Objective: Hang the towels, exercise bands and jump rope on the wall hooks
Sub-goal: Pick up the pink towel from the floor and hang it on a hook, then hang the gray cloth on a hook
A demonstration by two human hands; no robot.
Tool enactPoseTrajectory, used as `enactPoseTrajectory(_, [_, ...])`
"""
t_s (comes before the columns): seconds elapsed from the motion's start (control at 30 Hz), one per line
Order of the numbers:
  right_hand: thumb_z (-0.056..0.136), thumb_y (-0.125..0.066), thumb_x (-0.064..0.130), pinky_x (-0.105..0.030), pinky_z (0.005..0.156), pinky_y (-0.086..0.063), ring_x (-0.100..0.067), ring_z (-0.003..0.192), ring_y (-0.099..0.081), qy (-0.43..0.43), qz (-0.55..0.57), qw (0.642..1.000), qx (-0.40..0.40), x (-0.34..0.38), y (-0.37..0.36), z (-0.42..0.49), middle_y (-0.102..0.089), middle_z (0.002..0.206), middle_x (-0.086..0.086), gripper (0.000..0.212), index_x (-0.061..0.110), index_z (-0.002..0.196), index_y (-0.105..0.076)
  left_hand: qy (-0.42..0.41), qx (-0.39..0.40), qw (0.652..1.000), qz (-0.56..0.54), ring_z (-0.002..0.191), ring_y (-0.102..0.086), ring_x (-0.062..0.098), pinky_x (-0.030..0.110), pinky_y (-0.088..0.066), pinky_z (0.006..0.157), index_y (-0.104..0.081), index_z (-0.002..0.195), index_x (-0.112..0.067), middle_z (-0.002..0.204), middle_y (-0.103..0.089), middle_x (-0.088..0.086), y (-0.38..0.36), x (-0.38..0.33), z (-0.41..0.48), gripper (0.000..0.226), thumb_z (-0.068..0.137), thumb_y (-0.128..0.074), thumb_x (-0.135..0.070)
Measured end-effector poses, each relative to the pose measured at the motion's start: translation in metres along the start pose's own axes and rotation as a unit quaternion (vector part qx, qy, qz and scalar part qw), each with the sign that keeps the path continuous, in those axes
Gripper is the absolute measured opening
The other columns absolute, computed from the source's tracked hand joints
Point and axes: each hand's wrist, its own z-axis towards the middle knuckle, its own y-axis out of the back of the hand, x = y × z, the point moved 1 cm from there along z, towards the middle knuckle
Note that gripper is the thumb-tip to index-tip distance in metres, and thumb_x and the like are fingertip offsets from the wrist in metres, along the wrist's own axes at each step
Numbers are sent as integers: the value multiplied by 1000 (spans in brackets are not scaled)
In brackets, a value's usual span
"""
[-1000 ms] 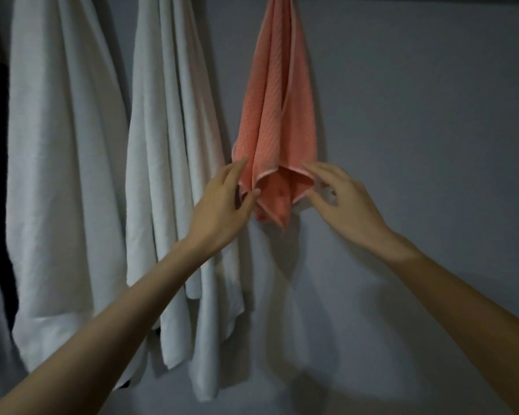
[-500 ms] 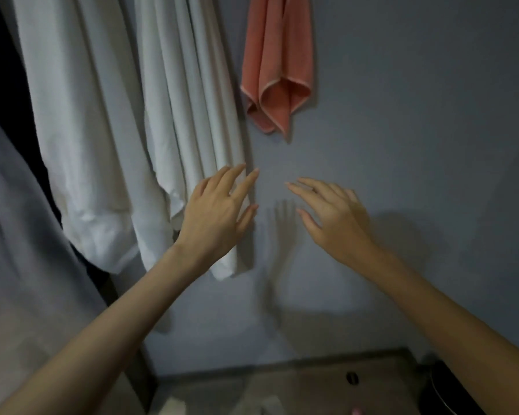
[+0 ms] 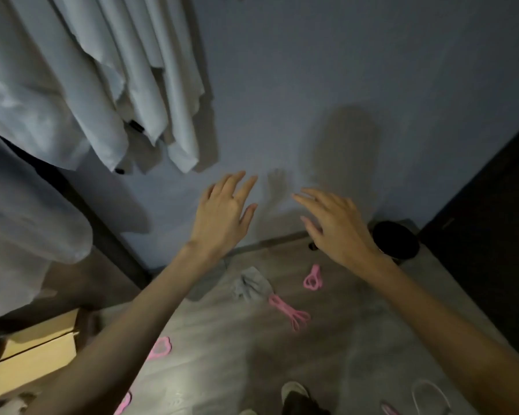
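Two white towels (image 3: 81,85) hang on the grey wall at the upper left, their lower ends showing. My left hand (image 3: 224,217) and my right hand (image 3: 333,226) are held out low in front of the wall, fingers spread, holding nothing. On the floor below lie several pink exercise bands: one (image 3: 313,278) near the wall, a longer one (image 3: 288,313) in the middle, another (image 3: 159,348) beside my left forearm. A small grey cloth (image 3: 250,284) lies crumpled between my arms. The coral towel is out of view.
A cardboard box (image 3: 33,351) sits at the lower left. A black round bin (image 3: 397,239) stands in the right corner by a dark door (image 3: 492,235). A pale fabric mass (image 3: 21,223) hangs at the left. My shoe (image 3: 294,392) and a white loop (image 3: 430,396) show at the bottom.
My view has tilted down from the hanging coral towel to the floor. Both hands left the towel's lower edge and dropped, still open and empty.
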Motion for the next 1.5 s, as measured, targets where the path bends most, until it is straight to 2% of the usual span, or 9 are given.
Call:
enactPoseTrajectory(0.17, [85, -53, 24, -40, 86, -47, -27, 109, -59, -68, 12, 996, 50, -35, -32, -70, -58, 130, -1, 43, 23, 127, -54, 7, 98, 994, -51, 134, -39, 30, 42, -33, 106, -38, 142, -17, 145, -43, 10, -64, -42, -25, 53, 92, -53, -28])
enactPoseTrajectory(0.3, [79, -63, 12, -38, 82, -48, -28, 104, -61, -120, 28, 988, 94, -68, -54, -114, -59, 129, -2, 47, 21, 125, -58, 15, 168, 983, -71, 138, -32, 23, 38, -25, 111, -32, 144, -21, 149, -36, 4, -109, -80, -34, 52, 95, -48, -28])
enactPoseTrajectory(0.47, [81, -61, 12, -35, 86, -46, -25, 108, -59, -156, 53, 974, 153, -110, -79, -155, -58, 129, -1, 42, 21, 122, -58, 37, 225, 970, -84, 138, -30, 21, 37, -24, 112, -27, 146, -24, 151, -34, 3, -165, -118, -40, 52, 97, -43, -31])
enactPoseTrajectory(0.63, [85, -52, 17, -41, 93, -46, -27, 114, -55, -185, 78, 952, 230, -144, -124, -172, -55, 132, -2, 46, 22, 130, -52, 88, 262, 956, -102, 136, -35, 23, 39, -27, 111, -33, 144, -23, 149, -38, 5, -222, -124, -47, 51, 95, -48, -32])
enactPoseTrajectory(0.97, [83, -59, 12, -39, 88, -45, -33, 108, -56, -276, 155, 898, 305, -164, -272, -136, -62, 116, -12, 34, 12, 117, -62, 224, 378, 891, -113, 129, -43, 26, 42, -38, 105, -30, 145, -23, 145, -42, 6, -341, -47, -83, 52, 97, -44, -33])
enactPoseTrajectory(1.1, [88, -55, 16, -42, 89, -48, -29, 111, -55, -277, 162, 890, 325, -169, -364, -111, -60, 121, -8, 32, 12, 119, -59, 235, 389, 885, -102, 126, -47, 27, 43, -42, 101, -30, 145, -23, 143, -44, 7, -412, 7, -84, 52, 97, -42, -37])
enactPoseTrajectory(1.17, [90, -54, 17, -44, 85, -52, -26, 104, -59, -294, 176, 879, 332, -171, -411, -103, -61, 120, -7, 31, 15, 120, -57, 236, 396, 882, -98, 125, -48, 28, 44, -43, 101, -30, 145, -23, 143, -45, 8, -449, 32, -86, 52, 97, -42, -38])
enactPoseTrajectory(1.23, [90, -53, 19, -44, 80, -54, -25, 97, -62, -308, 188, 869, 337, -173, -460, -97, -62, 117, -6, 31, 18, 121, -56, 247, 396, 879, -98, 125, -47, 28, 44, -43, 101, -31, 145, -23, 143, -45, 8, -491, 54, -87, 52, 97, -42, -39])
enactPoseTrajectory(1.5, [92, -50, 22, -37, 88, -49, -23, 112, -54, -254, 206, 882, 338, -195, -688, -110, -58, 125, -2, 31, 20, 123, -54, 292, 303, 899, -124, 122, -49, 28, 44, -43, 102, -38, 140, -20, 141, -47, 8, -711, 120, -111, 45, 97, -43, -33])
